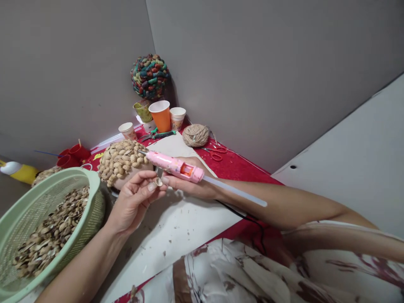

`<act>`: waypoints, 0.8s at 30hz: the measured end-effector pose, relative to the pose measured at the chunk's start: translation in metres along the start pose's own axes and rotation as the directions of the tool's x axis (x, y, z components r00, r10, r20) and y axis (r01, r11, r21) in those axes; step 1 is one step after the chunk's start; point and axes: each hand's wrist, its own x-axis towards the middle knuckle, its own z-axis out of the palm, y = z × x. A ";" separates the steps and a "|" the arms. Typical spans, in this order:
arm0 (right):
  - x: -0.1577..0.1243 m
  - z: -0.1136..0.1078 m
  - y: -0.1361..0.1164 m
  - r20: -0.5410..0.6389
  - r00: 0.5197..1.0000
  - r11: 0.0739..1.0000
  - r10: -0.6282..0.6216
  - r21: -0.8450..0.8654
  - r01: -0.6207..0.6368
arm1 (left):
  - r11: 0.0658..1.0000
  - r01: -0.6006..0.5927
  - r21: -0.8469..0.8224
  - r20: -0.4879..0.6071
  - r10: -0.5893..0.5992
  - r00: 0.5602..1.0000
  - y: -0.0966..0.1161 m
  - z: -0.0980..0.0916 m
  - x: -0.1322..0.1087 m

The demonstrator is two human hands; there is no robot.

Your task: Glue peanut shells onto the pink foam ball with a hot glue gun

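Pink speckled glue gun (166,163) gripped in right hand (195,188); left hand (132,201) pinches small hollow tan shell (158,182).

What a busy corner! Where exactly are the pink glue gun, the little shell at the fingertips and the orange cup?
Pink glue gun (168,163): head view, on its body.
Little shell (158,182): head view, on its middle.
Orange cup (161,119): head view, on its outer side.

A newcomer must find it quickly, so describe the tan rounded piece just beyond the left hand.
Start at the big green basket of loose shells on the left. Just right of it, beyond the left hand, sits the rounded piece. Its upper part is crusted with tan shells above a smooth, bare surface, unlike the multicoloured ball at the back.
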 end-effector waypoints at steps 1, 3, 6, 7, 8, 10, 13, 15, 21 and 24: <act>0.000 0.000 0.001 0.012 1.000 1.000 -0.019 -0.022 0.019 | 1.000 -0.014 0.012 0.003 0.014 1.000 -0.001 0.000 0.000; -0.001 0.000 0.003 0.028 0.998 0.996 -0.048 -0.076 0.050 | 0.999 -0.035 0.035 0.003 0.035 0.999 -0.003 0.001 -0.001; -0.002 0.000 0.006 0.026 0.996 0.987 -0.080 -0.138 0.083 | 0.995 -0.067 0.068 -0.019 0.068 0.997 -0.006 0.004 -0.003; -0.002 0.000 0.006 0.030 0.995 0.982 -0.099 -0.161 0.103 | 0.994 -0.079 0.079 -0.034 0.082 0.996 -0.007 0.005 -0.004; -0.002 -0.001 0.007 0.037 0.992 0.975 -0.123 -0.182 0.128 | 0.992 -0.093 0.087 -0.050 0.098 0.994 -0.008 0.006 -0.004; -0.003 -0.001 0.007 0.051 0.986 0.963 -0.159 -0.210 0.167 | 0.988 -0.116 0.103 -0.076 0.124 0.989 -0.010 0.007 -0.005; -0.003 -0.002 0.006 0.090 0.977 0.951 -0.193 -0.230 0.209 | 0.985 -0.129 0.116 -0.091 0.140 0.986 -0.012 0.005 -0.006; -0.003 -0.002 0.006 0.106 0.974 0.947 -0.198 -0.237 0.218 | 0.984 -0.131 0.118 -0.087 0.141 0.986 -0.013 0.004 -0.007; -0.002 -0.003 0.009 0.141 0.962 0.931 -0.233 -0.253 0.263 | 0.975 -0.146 0.170 -0.113 0.166 0.980 -0.013 0.000 -0.007; -0.003 -0.004 0.008 0.131 0.966 0.945 -0.222 -0.217 0.247 | 0.973 -0.148 0.176 -0.116 0.170 0.979 -0.012 0.000 -0.006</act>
